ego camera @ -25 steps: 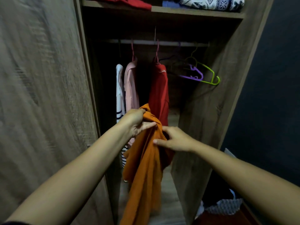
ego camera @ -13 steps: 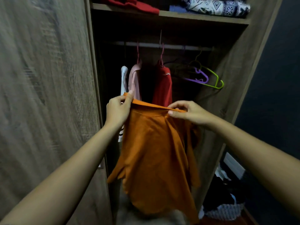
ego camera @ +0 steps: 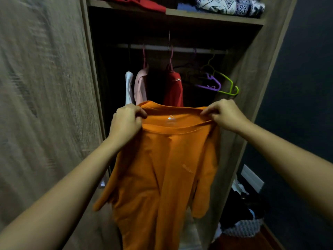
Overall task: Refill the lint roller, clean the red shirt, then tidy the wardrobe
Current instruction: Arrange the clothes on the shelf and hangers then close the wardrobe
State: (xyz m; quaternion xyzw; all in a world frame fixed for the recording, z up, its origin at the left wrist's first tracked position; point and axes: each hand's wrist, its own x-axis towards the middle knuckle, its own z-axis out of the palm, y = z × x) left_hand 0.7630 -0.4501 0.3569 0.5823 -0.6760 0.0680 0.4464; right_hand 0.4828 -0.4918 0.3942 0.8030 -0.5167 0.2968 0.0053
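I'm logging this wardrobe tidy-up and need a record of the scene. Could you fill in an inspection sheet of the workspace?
Surface: top shelf holds folded clothes.
Job's things: orange shirt held up by the shoulders; red shirt hangs on the rail; lint roller not seen.
Clutter: laundry basket on the floor, right.
Grips: left hand and right hand each pinch the collar.
Cables: nothing seen.
Surroundings: purple hanger and green hanger, both bare; open wardrobe door.

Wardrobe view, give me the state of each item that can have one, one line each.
Orange shirt: spread out, held up by the collar.
Left hand: gripping the collar.
Right hand: gripping the collar.
Red shirt: hanging on the rail.
Pink garment: hanging.
Green hanger: empty.
Purple hanger: empty.
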